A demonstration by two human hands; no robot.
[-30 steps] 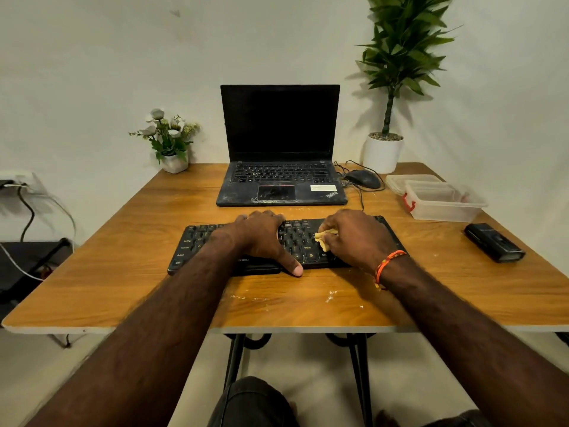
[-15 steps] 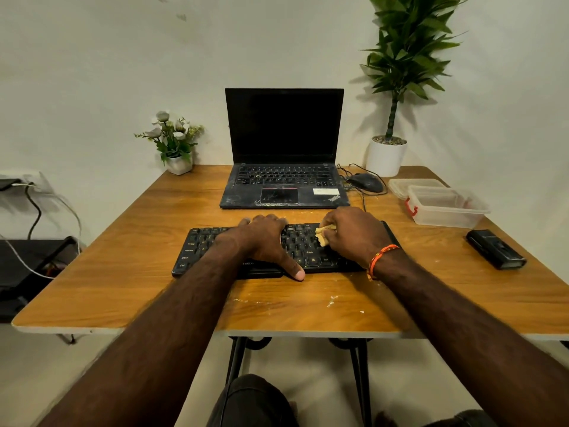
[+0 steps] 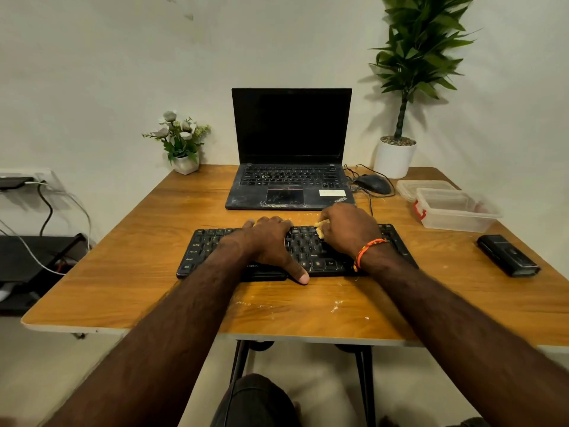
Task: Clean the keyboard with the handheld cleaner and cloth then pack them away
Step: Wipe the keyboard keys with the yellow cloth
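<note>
Black and low, the keyboard (image 3: 295, 251) lies crosswise on the wooden table (image 3: 123, 272), near the front edge and just in front of an open laptop (image 3: 291, 149) with a dark screen. Its keys are dusty, with pale legends, and pale crumbs speckle the table (image 3: 334, 306) before it. The left hand (image 3: 271, 241) rests palm down on the middle of the keyboard, fingers (image 3: 249, 224) stretched flat toward the far row and released, grasping nothing; the thumb (image 3: 300, 274) reaches over the near edge onto the table. The right hand (image 3: 348, 231), an orange band at its wrist (image 3: 368, 251), sits on the right half of the keys with its fingers clenched round a small yellowish cloth (image 3: 320, 228), of which only a wad shows at the knuckles, pressed against the far rows. To the far right stand a clear plastic box (image 3: 455, 211) with a red clasp and its lid (image 3: 421, 187) beside it; nearer, at the right edge, lies a black handheld cleaner (image 3: 508, 255), well apart from both hands. A mouse (image 3: 372, 183), a white-potted plant (image 3: 397, 155) and a small flower pot (image 3: 184, 143) line the far side.
</note>
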